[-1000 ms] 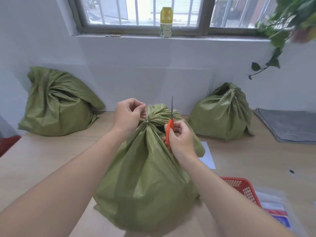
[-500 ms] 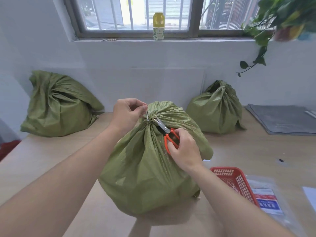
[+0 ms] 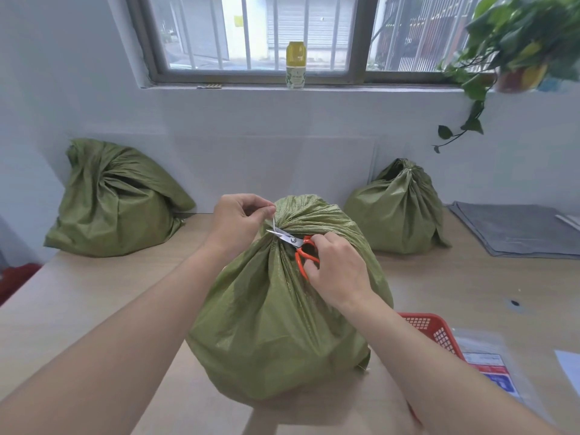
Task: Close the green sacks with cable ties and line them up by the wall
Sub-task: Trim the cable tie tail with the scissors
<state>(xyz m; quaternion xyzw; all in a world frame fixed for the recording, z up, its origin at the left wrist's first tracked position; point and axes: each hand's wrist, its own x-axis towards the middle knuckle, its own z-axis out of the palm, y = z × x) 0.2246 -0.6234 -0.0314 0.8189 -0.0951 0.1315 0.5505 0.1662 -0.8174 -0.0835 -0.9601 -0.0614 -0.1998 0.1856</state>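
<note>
Already a left sack (image 3: pixel 116 199) and right sack (image 3: pixel 398 211) line the desk's (image 3: pixel 94 293) back edge; our left hand (image 3: pixel 238 221) pinches the middle sack's (image 3: pixel 266 324) tie (image 3: pixel 274 222), our right hand (image 3: pixel 339 271) grips scissors (image 3: pixel 292 240).

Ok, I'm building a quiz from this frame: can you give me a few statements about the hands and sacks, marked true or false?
1. The right hand holds orange-handled scissors. True.
2. The left hand lies flat on the table. False: it pinches the cable tie tail at the near sack's neck.
3. The left sack and the right sack both sit by the wall. True.
4. The red basket stands on the windowsill. False: it is on the table; a yellow bottle stands on the sill.
</note>
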